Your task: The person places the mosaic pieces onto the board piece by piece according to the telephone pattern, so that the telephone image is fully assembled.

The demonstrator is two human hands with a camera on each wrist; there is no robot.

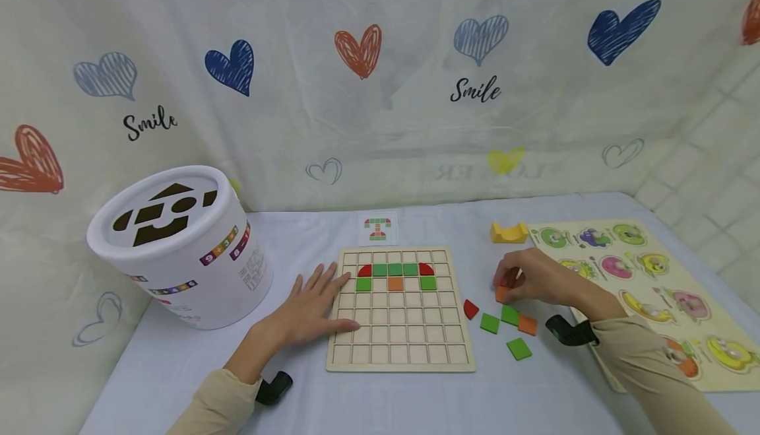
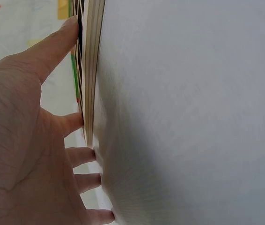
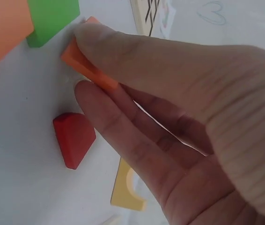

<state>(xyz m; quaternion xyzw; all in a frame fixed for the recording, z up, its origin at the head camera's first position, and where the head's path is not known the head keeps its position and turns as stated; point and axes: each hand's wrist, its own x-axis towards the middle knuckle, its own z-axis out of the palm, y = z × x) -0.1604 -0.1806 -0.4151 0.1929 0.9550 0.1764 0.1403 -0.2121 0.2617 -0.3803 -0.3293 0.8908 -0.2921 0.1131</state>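
My left hand [image 1: 309,309] rests spread at the left edge of a wooden grid board [image 1: 404,354], thumb and index finger over its rim. On the board, red quarter-round tiles flank a row of green tiles [image 1: 394,270]; below them sit an orange tile [image 1: 394,284] and a green tile at each side. Right of the board, my right hand [image 1: 534,278] pinches an orange square tile [image 3: 92,70] between thumb and fingers. Close by lie a red quarter-round tile [image 1: 470,309], several green tiles [image 1: 519,349] and another orange tile [image 1: 527,325].
A small pattern card [image 1: 377,229] lies behind the board. At left stands a white bucket [image 1: 237,276] with shaped slots in its lid. A yellow arch block [image 1: 508,233] and a fruit-picture board [image 1: 600,290] are at right, partly under the right arm.
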